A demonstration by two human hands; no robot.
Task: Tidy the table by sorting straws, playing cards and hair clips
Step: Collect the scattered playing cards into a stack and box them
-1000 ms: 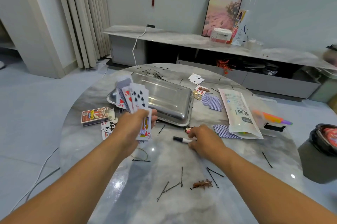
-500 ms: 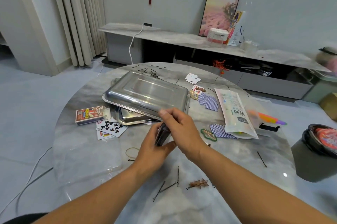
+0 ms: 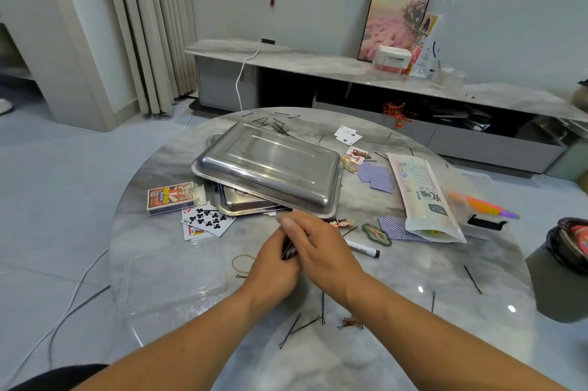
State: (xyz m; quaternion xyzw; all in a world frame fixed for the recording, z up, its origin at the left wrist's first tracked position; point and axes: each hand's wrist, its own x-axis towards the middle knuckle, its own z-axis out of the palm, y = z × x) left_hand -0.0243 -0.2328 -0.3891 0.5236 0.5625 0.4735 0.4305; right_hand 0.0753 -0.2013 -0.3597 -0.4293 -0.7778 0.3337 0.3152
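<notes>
- The left hand (image 3: 273, 266) holds a squared stack of playing cards (image 3: 289, 252) above the worktop (image 3: 413, 295).
- The right hand (image 3: 321, 250) pinches the same stack from the other side.
- Loose cards (image 3: 208, 219) lie beside the upturned metal tray (image 3: 270, 167).
- Hairpins (image 3: 299, 327) lie nearer the person.

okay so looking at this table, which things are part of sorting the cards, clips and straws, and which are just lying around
Part of the job:
- card stack held between left hand and right hand
- ten of clubs
- card box
- face-down blue cards
- bobby pins
- green hair clip
- straw packet

Lying about:
- marker
- rubber band
- upturned steel tray
</notes>
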